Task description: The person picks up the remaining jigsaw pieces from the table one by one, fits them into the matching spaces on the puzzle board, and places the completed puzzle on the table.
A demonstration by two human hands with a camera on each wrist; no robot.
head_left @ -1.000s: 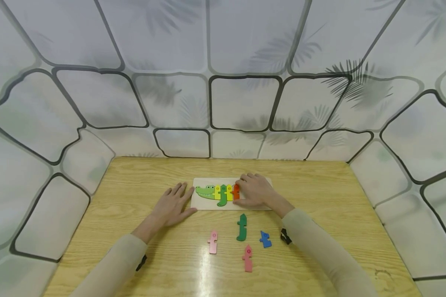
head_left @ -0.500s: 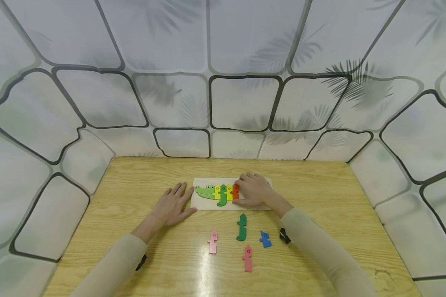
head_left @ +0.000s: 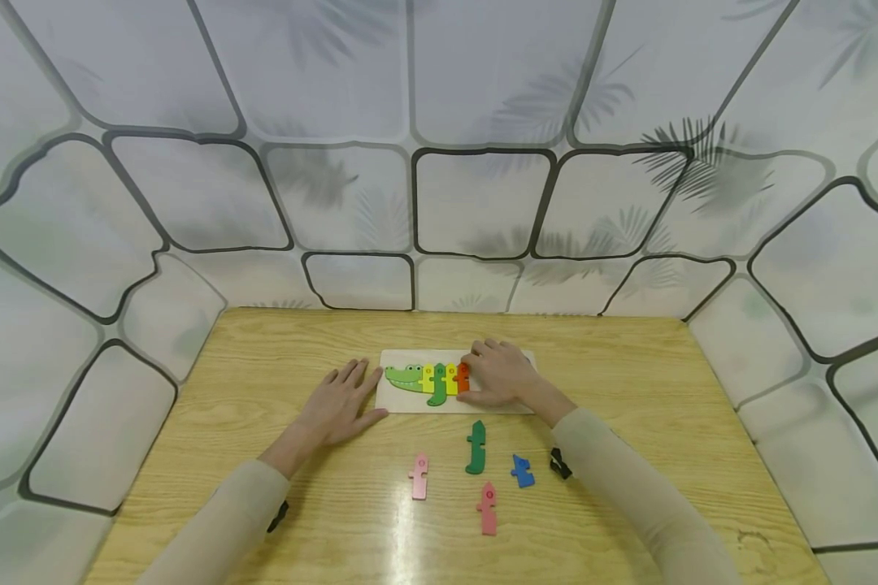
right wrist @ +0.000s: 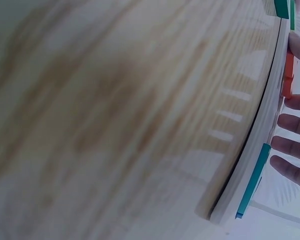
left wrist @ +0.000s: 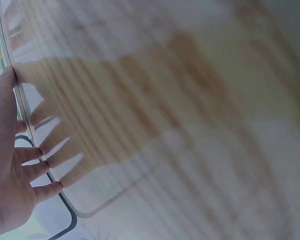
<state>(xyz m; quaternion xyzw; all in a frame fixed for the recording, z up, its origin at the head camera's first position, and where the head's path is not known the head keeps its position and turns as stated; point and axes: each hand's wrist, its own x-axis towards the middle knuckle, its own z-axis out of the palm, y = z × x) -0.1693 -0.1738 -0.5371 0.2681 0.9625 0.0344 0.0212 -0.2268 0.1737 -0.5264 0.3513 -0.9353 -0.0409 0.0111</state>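
A pale puzzle board [head_left: 398, 404] lies on the table, with a crocodile's green head [head_left: 404, 379] at its left and yellow and green body pieces beside it. My right hand [head_left: 503, 375] is over the board's right half. Its thumb and index finger pinch an orange puzzle piece [right wrist: 288, 75], which stands beside the last yellow piece [head_left: 451, 379]. Whether the orange piece is fully seated cannot be told. My left hand [head_left: 334, 406] rests spread on the table, thumb and index finger touching the board's left edge. The right hand hides much of the board's right half.
Nearer me lie loose pieces: a light pink one [head_left: 419, 477], a dark green one [head_left: 476, 448], a blue one [head_left: 523, 471] and a darker pink one [head_left: 488, 509]. A teal piece [right wrist: 254, 180] shows at the board's end. Patterned walls [head_left: 358, 280] enclose the wooden table [head_left: 300, 333].
My right hand has shifted very slightly left with the orange piece, closer against the yellow piece. The left hand and the loose pieces stay where they were.
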